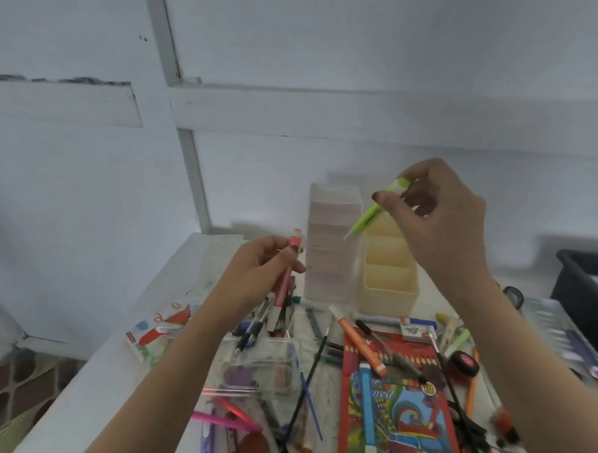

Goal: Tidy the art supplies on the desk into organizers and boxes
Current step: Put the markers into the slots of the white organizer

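Green marker (370,214) is hanging in the air just above the cream organizer (389,285), over its rear left corner. Right hand (442,215) is pinching it at the top end between thumb and fingertips, other fingers loosely curled. Long axis is running diagonally: held end up-right, free tip pointing down-left at the seam between the cream organizer and the translucent organizer (327,261) touching its left side.

Cream organizer is showing three stepped compartments, open tops facing up. Translucent organizer is similarly tiered; frosted walls, can't tell what's inside.

Left of the cream organizer and lower, left hand (258,272) is gripping a pink marker (287,277), fingers curled round the barrel. That one is standing close to upright, pale cap on top, lower end dipping towards a cluster of pens.

In front of the cream organizer, to the left, a clear box (261,343) is holding purple and brownish lumps, too blurred to identify. Directly in front, a red pencil box (396,401) is lying flat with a blue marker (368,411) on it and an orange marker (358,338) crossing its top-left corner. Loose pens and brushes are lying scattered around both on the desk (120,372).

Well right of the cream organizer, a dark bin (582,290) is sitting at the frame edge.
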`<state>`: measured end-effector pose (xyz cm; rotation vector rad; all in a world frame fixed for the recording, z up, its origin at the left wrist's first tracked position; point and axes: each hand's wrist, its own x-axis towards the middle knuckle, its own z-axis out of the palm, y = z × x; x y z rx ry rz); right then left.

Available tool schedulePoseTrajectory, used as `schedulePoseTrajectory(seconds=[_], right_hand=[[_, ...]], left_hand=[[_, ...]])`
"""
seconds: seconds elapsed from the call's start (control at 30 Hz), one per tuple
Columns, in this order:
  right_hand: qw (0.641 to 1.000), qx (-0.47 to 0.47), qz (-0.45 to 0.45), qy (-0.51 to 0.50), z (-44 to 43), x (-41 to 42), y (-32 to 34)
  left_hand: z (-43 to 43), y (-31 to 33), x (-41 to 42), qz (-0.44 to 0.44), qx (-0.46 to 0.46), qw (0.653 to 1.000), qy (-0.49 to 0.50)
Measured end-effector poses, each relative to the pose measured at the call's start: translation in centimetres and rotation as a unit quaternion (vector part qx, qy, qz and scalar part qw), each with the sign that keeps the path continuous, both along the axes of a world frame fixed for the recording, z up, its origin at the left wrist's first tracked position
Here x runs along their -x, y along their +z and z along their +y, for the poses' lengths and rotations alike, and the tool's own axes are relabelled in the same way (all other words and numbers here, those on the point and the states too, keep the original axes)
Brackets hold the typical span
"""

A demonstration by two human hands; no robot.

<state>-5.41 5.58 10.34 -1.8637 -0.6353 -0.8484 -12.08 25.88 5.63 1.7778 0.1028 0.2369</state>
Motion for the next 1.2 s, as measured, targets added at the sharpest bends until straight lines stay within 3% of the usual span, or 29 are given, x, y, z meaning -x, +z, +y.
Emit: schedulePoseTrajectory(seconds=[0.13, 0.37, 0.57, 0.7, 0.97, 1.2], right_hand=[[0.994, 0.025, -0.09, -0.049, 1.7, -1.3, -0.4], [0.948, 0.235, -0.167, -0.137, 2.3, -3.7, -3.9], [0.932, 0.291, -0.157, -0.146, 2.0, -4.9, -5.0], [0.933, 0.302, -0.125, -0.152, 1.8, -5.2, -5.1], [0.916, 0.372, -0.056, -0.138, 1.7, -5.4, -4.7], [0.912, 0.393, -0.042, -0.11, 1.5, -5.5, -4.9]], left_hand=[[0.9, 0.3, -1.0, -0.015, 0.013, 1.0, 0.0], [2.0, 1.1, -2.2, -0.029, 0.077, 0.996, -0.035], [1.8, 2.0, -3.1, -0.065, 0.117, 0.991, -0.027], [1.5, 2.8, -3.6, -0.097, 0.044, 0.994, -0.019], [-0.1, 5.1, -5.2, -0.198, 0.028, 0.98, 0.013], [-1.5, 3.9, -6.9, -0.341, -0.162, 0.923, 0.071]])
